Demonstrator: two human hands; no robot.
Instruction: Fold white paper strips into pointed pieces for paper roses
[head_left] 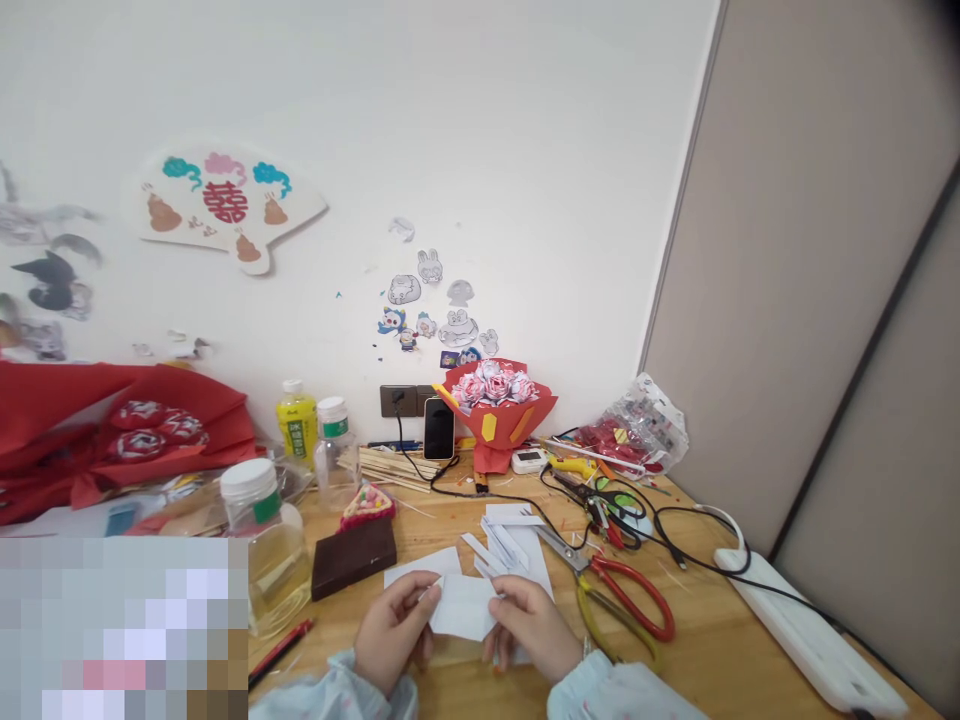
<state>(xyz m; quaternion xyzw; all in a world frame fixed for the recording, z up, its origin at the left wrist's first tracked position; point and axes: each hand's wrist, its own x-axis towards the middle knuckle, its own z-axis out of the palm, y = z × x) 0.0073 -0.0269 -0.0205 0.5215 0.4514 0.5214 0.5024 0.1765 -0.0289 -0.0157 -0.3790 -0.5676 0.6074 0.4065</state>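
Observation:
Between my two hands a small piece of white paper with a crease across it is held up off the desk. My left hand pinches its left edge between thumb and fingers. On the opposite edge, my right hand grips it the same way. Beyond the paper lie folded white paper strips on larger white sheets. Scissors with one red and one yellow handle lie just right of my right hand. A dark brown box sits ahead of my left hand.
A lidded plastic jar and a red pen are at left. Toward the wall stand a phone, a red-wrapped bouquet and a yellow bottle. Black cables cross the desk; a white power strip lies right.

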